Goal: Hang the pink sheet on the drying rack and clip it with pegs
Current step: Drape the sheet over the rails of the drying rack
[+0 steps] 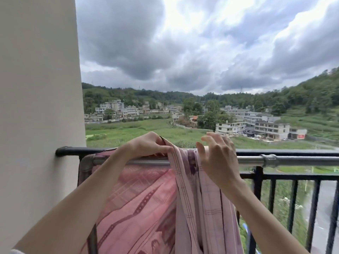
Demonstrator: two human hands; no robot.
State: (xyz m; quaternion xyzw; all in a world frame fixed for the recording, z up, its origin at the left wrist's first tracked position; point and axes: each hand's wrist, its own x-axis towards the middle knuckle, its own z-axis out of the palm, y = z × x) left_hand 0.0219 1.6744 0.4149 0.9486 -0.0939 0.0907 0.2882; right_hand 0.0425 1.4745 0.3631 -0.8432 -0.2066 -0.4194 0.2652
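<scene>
At the top of the silver rail of the drying rack, the left hand pinches a fold of the pink sheet, its fingers curled down over the cloth and the thumb tucked beneath, so that a small dark-edged peak of fabric rises just above the knuckles. From this pinch the sheet drops over the near side of the rail and falls toward the camera, spread wide and patterned in darker pink bands below the left forearm.

Just beside it, the right hand is at the gathered, bunched part of the sheet where it crosses the rail. Its fingers are loosely bent and lifted above the rail, closed round nothing, while the thumb side and palm lie against the paler, lined folds that hang straight down under the wrist. Whether the palm presses the cloth or only touches it cannot be told.

The rail runs to the right, bare past the right hand, to a metal coupling. Close behind it stands the black balcony railing, whose top bar meets the pale wall on the left. Beyond lie green fields, white houses, wooded hills and a heavy cloudy sky.
</scene>
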